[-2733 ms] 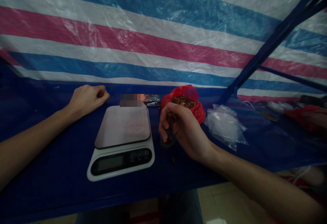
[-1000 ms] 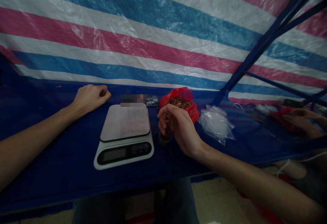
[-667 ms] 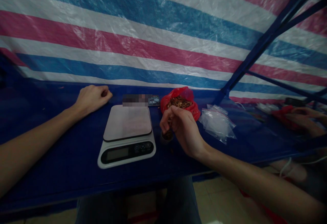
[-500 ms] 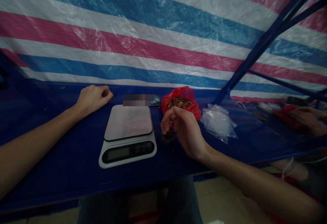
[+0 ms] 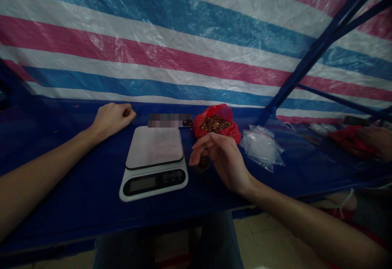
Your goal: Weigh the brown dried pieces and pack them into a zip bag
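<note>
On a blue worktop (image 5: 76,187), the right hand (image 5: 225,158) hovers with fingers loosely spread, holding nothing, just above a small cup (image 5: 202,163) of brown bits beside a scale (image 5: 154,162). The cup stands upright, mouth up; it looks light and easily tipped, best gripped around its sides. The left hand (image 5: 112,117) rests clenched, well apart; a red bag (image 5: 216,125) sits behind the cup.

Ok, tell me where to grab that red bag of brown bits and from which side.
Take the red bag by its gathered plastic rim, coming from above and the near side with the right hand. It sits open-mouthed and full, so squeezing its soft sides would probably spill the contents; scale crowds its left.
</note>
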The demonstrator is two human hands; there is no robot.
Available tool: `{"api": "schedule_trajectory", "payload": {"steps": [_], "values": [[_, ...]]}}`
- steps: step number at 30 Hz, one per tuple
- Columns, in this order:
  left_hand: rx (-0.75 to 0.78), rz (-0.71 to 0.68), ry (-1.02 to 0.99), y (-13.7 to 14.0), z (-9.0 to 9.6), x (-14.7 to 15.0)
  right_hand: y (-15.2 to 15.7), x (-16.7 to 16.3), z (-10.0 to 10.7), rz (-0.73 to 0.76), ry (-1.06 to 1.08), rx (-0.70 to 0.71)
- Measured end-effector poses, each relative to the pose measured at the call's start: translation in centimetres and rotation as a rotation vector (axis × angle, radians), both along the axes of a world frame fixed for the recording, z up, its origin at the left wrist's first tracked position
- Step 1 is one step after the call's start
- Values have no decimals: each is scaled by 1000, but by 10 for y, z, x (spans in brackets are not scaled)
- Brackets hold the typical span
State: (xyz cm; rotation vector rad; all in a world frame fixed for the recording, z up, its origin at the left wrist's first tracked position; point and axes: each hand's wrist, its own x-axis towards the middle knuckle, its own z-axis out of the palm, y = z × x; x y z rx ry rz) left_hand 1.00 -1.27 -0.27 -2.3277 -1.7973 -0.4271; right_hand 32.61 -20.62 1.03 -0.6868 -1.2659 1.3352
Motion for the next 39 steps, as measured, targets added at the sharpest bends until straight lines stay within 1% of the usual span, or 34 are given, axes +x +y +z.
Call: {"api": "schedule_trajectory", "payload": {"steps": [3,11,19,23,30,33,37,39], "values": [[-5,13,-1,-1,1,0,-1,0,0,12,-19,21],[25,6,-8,2,-2,-2,-2,-1,0,-36,-73,36],[11,-1,0,2,-2,-1,-4,3,-3,-40,-91,68],[2,11,4,2,-2,-1,-5,4,-3,-14,-80,77],[-9,20,-5,1,-1,0,-11,4,-1,-45,-254,149],[4,27,8,2,-2,0,-13,3,-1,-61,-274,151],[15,32,21,1,-2,0,-12,3,-2,-8,-239,168],[10,28,23,0,-1,0,-11,4,-2,6,-258,172]]}}
